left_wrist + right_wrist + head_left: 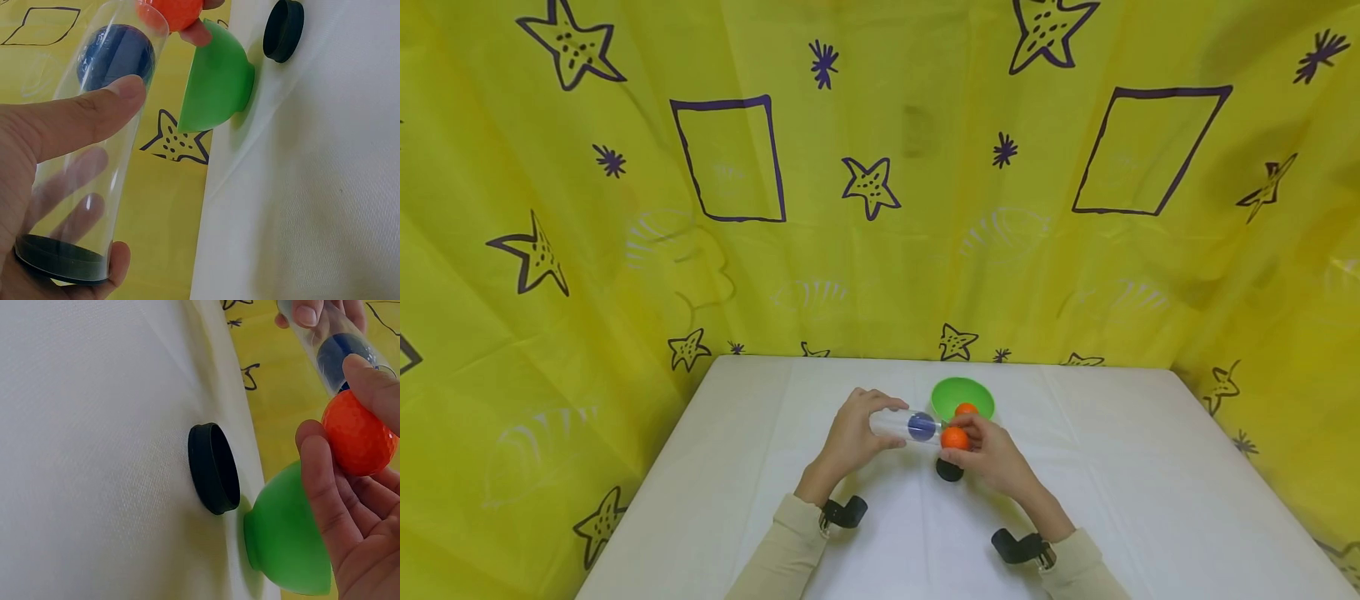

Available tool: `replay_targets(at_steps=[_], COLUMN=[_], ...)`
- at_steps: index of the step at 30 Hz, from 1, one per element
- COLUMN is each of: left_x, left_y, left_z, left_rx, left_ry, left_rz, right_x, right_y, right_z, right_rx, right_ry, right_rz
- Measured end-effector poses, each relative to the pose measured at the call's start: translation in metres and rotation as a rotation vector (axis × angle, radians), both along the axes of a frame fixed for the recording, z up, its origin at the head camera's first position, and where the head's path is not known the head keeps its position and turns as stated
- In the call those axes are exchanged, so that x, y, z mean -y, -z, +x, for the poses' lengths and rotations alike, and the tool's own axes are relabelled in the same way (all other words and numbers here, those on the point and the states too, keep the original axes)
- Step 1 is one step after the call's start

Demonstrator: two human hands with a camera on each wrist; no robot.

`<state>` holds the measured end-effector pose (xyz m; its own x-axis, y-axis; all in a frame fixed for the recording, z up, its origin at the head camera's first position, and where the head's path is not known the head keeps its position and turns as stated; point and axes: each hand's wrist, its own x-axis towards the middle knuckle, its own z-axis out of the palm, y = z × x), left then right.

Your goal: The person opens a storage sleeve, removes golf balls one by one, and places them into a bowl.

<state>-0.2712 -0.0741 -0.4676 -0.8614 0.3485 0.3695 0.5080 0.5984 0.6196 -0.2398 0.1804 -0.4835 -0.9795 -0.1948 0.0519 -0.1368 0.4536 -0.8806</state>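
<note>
My left hand [853,431] grips a clear plastic tube [122,156], tilted nearly sideways, with a dark base at the end in my palm. Inside the tube lies a dark blue ball [922,427], close to the mouth. At that mouth, my right hand [992,457] pinches an orange golf ball [359,432] between thumb and fingers. Behind the right hand stands a green bowl [962,392], and another orange ball [966,409] shows in it. A black round cap [214,469] lies on the table just below the orange ball, partly hidden in the head view.
The table [715,500] has a white cloth. A yellow curtain [880,275] with purple stars hangs behind the table and along both sides. Each wrist carries a black camera mount, one on the left [846,512] and one on the right [1018,547].
</note>
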Motion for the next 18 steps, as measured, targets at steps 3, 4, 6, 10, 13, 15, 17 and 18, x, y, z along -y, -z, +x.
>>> replay_targets(at_steps=[3, 4, 6, 10, 13, 15, 17, 18], left_x=[0.0, 0.0, 0.0, 0.0, 0.0, 0.001, 0.001, 0.001], left_y=[0.001, 0.0, 0.0, -0.001, -0.002, -0.001, -0.001, -0.001], left_z=[0.0, 0.0, 0.0, 0.0, 0.001, 0.001, 0.001, 0.001], left_rx=[0.005, 0.005, 0.005, 0.012, 0.022, 0.025, 0.026, 0.025], left_ry=[0.001, 0.001, 0.001, -0.001, -0.005, -0.006, -0.006, -0.007], left_rz=[0.001, 0.001, 0.004, 0.01, 0.011, 0.012, 0.013, 0.012], right_x=[-0.002, -0.002, -0.004, -0.007, -0.009, -0.012, -0.014, -0.015], right_y=[0.0, -0.001, -0.002, -0.004, -0.005, -0.006, -0.008, -0.009], right_z=[-0.001, -0.001, -0.001, -0.001, -0.002, -0.002, -0.002, -0.003], right_rx=[-0.014, -0.021, -0.031, -0.042, -0.035, -0.02, -0.01, -0.003], right_ry=[0.035, 0.043, 0.054, 0.066, 0.087, 0.107, 0.124, 0.13], right_rz=[0.017, 0.03, 0.043, 0.066, 0.066, 0.063, 0.065, 0.061])
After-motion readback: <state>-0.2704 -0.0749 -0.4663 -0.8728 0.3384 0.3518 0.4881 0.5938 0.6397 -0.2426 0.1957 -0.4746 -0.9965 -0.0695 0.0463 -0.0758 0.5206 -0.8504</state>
